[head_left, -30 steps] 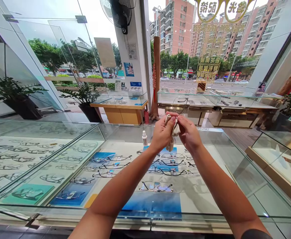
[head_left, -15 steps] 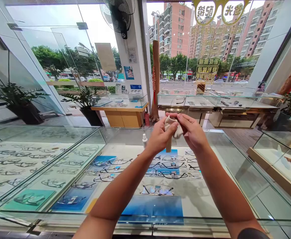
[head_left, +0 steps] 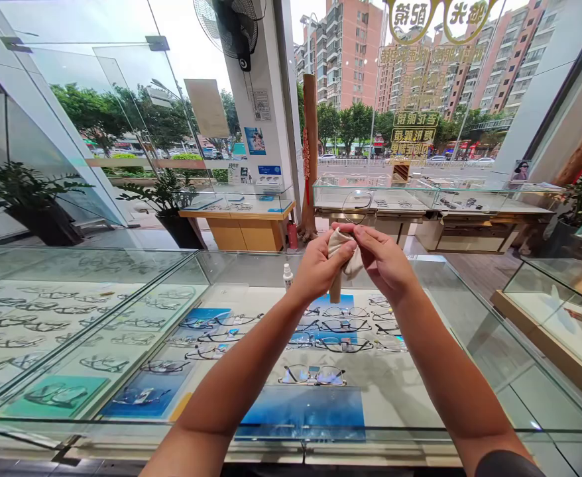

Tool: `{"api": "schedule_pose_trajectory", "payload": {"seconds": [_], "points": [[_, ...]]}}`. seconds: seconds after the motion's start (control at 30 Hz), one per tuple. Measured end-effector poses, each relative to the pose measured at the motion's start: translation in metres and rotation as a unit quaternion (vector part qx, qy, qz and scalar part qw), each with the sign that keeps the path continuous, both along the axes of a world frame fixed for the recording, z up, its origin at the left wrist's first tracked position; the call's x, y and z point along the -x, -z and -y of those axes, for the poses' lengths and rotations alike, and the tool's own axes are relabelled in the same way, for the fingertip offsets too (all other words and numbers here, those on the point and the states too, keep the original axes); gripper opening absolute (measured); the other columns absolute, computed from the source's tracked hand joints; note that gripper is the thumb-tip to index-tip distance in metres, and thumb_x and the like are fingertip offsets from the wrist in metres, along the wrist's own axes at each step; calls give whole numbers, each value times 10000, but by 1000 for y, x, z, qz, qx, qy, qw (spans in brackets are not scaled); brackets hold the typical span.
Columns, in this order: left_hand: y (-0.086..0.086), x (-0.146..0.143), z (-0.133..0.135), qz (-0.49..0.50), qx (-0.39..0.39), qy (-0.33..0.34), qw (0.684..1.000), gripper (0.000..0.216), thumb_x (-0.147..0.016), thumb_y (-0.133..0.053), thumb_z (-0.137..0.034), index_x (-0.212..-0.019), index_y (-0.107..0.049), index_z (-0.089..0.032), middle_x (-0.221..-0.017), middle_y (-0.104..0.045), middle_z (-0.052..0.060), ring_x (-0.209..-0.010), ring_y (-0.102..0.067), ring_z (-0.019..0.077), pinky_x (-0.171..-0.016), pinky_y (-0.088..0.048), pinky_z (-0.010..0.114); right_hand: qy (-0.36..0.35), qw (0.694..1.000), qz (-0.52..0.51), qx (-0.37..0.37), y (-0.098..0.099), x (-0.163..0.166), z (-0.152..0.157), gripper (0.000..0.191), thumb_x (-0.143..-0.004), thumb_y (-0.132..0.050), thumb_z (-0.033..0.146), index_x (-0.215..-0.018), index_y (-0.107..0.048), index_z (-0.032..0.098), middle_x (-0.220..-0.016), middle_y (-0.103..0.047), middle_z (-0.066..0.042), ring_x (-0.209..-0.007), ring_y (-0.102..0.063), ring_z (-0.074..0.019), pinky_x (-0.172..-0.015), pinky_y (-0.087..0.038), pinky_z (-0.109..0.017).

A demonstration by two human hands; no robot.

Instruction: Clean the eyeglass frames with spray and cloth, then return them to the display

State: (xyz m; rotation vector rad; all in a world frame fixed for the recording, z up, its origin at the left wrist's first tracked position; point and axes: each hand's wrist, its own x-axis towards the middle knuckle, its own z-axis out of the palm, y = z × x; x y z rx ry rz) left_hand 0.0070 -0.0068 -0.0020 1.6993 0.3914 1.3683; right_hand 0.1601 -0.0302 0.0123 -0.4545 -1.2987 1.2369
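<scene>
Both hands are raised together above a glass display counter point(head_left: 470, 344). My left hand point(head_left: 315, 268) is closed on a beige cleaning cloth point(head_left: 343, 262), thumb pressed into it. My right hand point(head_left: 383, 262) pinches the same cloth from the other side. A pair of thin-rimmed glasses point(head_left: 356, 205) sticks up out of the cloth above the fingertips, one lens showing. The rest of the frame is hidden inside the cloth and fingers.
Rows of eyeglasses point(head_left: 341, 344) lie inside the counter below my hands. A small white spray bottle point(head_left: 288, 276) stands on the glass just left of my left wrist. More glass cases point(head_left: 47, 311) sit left, right and ahead. Potted plants point(head_left: 172, 199) and a wall fan point(head_left: 231, 26) are beyond.
My hands stay pressed together on the cloth and glasses, rubbing with small shifts. The lens now shows a little higher above the fingers. The view has wobbled slightly.
</scene>
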Motion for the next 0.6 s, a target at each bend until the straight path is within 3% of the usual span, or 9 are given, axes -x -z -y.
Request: {"api": "schedule_pose_trajectory", "payload": {"seconds": [0.13, 0.23, 0.33, 0.4, 0.5, 0.6], "points": [[3, -3, -6, 14, 6, -50, 999, 489, -972, -686, -638, -991, -724, -151, -743, -588, -10, -656, -478, 112, -625, -404, 245, -13, 1000, 14, 8, 2, 1, -2, 308, -895, -833, 501, -1113, -879, 288, -1229, -830, -41, -1037, -741, -193, -924, -576, -302], [-4, 9, -10, -38, -9, 0, 999, 512, -979, -652, -668, -939, -715, -161, -762, -608, 7, -694, -517, 131, -664, -444, 260, 0, 1000, 14, 20, 1, -1, -3, 325, -886, -841, 506, -1116, -877, 279, -1109, -846, -38, -941, -733, -172, -839, -577, -279], [-11, 22, -10, -109, -36, 65, 991, 463, -963, -700, -623, -1019, -730, -165, -919, -685, 54, -829, -594, 166, -765, -499, 287, 3, 999, 15, 33, 0, -4, -3, 325, -868, -852, 501, -1094, -878, 268, -1040, -845, -39, -883, -723, -167, -769, -576, -270], [-10, 23, -8, -126, -40, 71, 989, 445, -933, -758, -579, -1084, -729, -161, -941, -689, 55, -829, -595, 165, -759, -496, 284, -3, 999, 9, 43, 0, -3, -4, 334, -852, -860, 507, -1089, -878, 272, -1046, -845, -38, -869, -719, -169, -736, -571, -271], [-2, 11, -6, -77, -35, -4, 996, 461, -932, -764, -567, -1135, -723, -156, -887, -674, 30, -767, -568, 144, -724, -474, 269, -8, 999, -11, 50, 3, 0, -6, 327, -836, -867, 506, -1075, -879, 283, -1142, -841, -35, -939, -728, -181, -786, -580, -280], [5, -1, -7, -24, -30, -101, 994, 487, -1001, -638, -629, -1061, -726, -154, -794, -634, 13, -717, -528, 137, -684, -448, 266, -20, 998, -13, 51, 6, 3, -8, 336, -837, -870, 477, -1111, -877, 282, -1180, -838, -35, -1010, -731, -185, -865, -577, -281]]}}
